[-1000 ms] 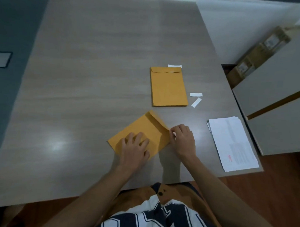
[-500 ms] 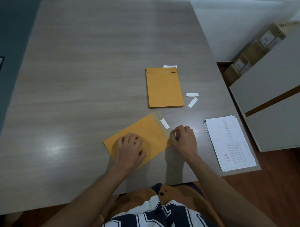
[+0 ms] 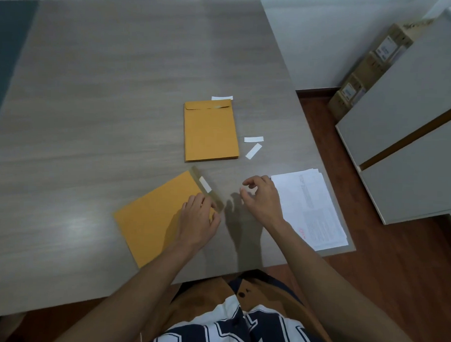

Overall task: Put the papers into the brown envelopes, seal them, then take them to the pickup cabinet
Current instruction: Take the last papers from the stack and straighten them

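Observation:
A brown envelope (image 3: 153, 219) lies at an angle near the front of the table, its flap (image 3: 213, 196) folded open with a short white strip (image 3: 204, 184) still on the adhesive band. My left hand (image 3: 198, 221) presses down on the envelope beside the flap. My right hand (image 3: 263, 197) hovers just right of the flap, fingers loosely curled and apart, with nothing visible in them. A second brown envelope (image 3: 210, 132) lies farther back with its flap down. A stack of printed white papers (image 3: 310, 209) lies at the table's right front corner.
Three peeled white strips lie loose around the far envelope (image 3: 253, 139) (image 3: 253, 150) (image 3: 222, 98). The grey wood table (image 3: 106, 102) ends right beside the papers. A white cabinet (image 3: 412, 131) stands to the right, with cardboard boxes (image 3: 371, 66) against the wall behind it.
The flap of the near envelope has been opened out flat. My right hand has let go of it and lifted off to the right. My left hand slid toward the flap.

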### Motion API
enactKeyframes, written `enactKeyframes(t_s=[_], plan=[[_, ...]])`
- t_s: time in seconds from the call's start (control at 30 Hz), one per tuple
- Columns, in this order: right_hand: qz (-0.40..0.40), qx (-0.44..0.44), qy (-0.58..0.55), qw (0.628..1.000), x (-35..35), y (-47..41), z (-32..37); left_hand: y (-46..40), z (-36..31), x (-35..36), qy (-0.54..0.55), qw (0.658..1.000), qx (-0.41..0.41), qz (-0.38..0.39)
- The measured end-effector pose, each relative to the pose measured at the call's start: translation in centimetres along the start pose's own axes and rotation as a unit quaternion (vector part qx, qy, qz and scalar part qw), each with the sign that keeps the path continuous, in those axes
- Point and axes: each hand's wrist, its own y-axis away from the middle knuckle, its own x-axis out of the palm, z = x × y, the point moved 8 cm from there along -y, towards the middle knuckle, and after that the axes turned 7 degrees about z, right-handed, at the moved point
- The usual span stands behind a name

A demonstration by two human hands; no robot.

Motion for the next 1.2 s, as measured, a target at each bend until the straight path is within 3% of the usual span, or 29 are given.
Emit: enactKeyframes(t_s=[0.23,0.33,0.43,0.53,0.83,1.03,1.2], plan=[[-0.084,0.103,0.064,0.989,-10.3,2.7,-10.3,-2.9,-9.1,5.8,0.094,0.991,-0.049,0.078],[-0.069,0.163,0.092,0.98,-13.6,3.7,-14.8,-4.4,-11.5,8.5,0.146,0.975,-0.13,0.106],[-0.019,0.208,0.038,0.977,-14.5,3.9,-18.5,-5.0,-13.6,10.3,0.194,0.951,-0.213,0.107],[0.026,0.206,0.004,0.978,-14.0,3.7,-19.9,-4.9,-15.6,10.9,0.185,0.943,-0.264,0.086],[0.033,0.187,0.018,0.982,-14.3,3.5,-21.4,-4.9,-16.6,11.6,0.249,0.879,-0.398,0.079],[0.024,0.168,0.009,0.985,-14.3,4.1,-21.6,-5.0,-18.1,10.7,0.176,0.9,-0.397,0.039],[0.032,0.154,0.005,0.988,-14.4,3.9,-21.2,-5.3,-18.5,10.9,0.145,0.902,-0.403,0.05]])
